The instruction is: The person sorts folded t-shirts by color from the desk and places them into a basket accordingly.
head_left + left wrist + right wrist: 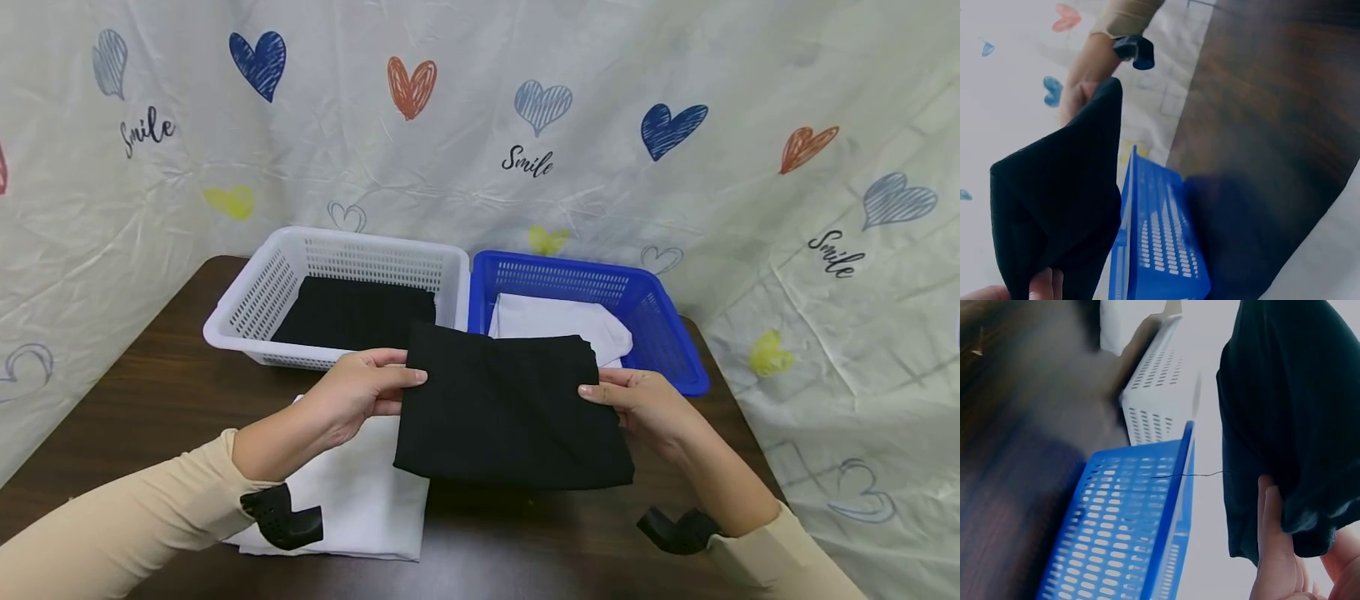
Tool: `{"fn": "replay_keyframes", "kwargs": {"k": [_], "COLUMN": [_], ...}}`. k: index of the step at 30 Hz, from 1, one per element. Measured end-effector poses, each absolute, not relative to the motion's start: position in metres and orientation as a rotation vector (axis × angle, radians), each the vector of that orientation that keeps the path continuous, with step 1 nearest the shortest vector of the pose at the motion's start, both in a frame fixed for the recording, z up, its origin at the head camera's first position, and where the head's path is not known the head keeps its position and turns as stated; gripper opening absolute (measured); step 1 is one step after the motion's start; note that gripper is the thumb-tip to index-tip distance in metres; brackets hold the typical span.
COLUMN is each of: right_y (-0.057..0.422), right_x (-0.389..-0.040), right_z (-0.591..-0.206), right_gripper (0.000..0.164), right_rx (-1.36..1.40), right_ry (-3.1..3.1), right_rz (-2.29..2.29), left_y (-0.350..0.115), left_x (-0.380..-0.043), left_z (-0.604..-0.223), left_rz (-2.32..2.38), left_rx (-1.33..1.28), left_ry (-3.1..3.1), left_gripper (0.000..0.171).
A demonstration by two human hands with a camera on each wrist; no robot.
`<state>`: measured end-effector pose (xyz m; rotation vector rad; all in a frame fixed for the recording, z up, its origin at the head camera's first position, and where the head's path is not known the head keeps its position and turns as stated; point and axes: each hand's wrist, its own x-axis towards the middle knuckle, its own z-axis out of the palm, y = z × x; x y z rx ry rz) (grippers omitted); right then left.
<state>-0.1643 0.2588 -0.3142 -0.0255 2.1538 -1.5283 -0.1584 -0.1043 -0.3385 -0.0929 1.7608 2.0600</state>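
Observation:
A folded black cloth (510,408) is held up above the table, in front of the two baskets. My left hand (367,387) pinches its left edge, thumb on the near face and fingers behind. On the opposite edge, my right hand (637,404) grips it the same way. In the left wrist view the cloth (1060,194) hangs in folds beside the blue basket. The right wrist view shows fingers (1272,531) against the back of the cloth, with a loose thread trailing from it. A folded white cloth (360,500) lies on the table below my left forearm.
At the back left stands a white basket (337,353) with folded black cloth (360,312) inside. Right beside it is a blue basket (667,333) holding folded white cloth (555,321). Both sit on a dark wooden table (97,425) against a printed curtain (465,158).

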Motion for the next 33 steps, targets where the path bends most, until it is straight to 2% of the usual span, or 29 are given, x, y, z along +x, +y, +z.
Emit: {"fn": "replay_keyframes", "kwargs": {"k": [12,19,24,33], "right_y": [0.232,0.219,0.211,0.198], "right_x": [-0.19,-0.204,-0.213,-0.226], "right_z": [-0.297,-0.289,-0.287,-0.282], "right_gripper": [0.056,0.055,0.054,0.05], "right_rx": [-0.087,-0.103,-0.073,-0.06], "right_ry": [2.127,2.14,2.119,2.066], "right_rz": [-1.578,-1.569,-1.58,-1.663], "left_y": [-0.127,-0.139,-0.145,-0.156], "left_x": [-0.174,-0.185,-0.191,-0.201], "left_z": [-0.32,-0.312,-0.308,-0.301], "left_rz": [2.091,2.091,2.091,2.083], "left_rx": [-0.128,-0.125,-0.141,-0.118], "left_ry": [1.786,1.798,1.844,1.872], "left_gripper": [0.05,0.062,0.06,0.071]}}
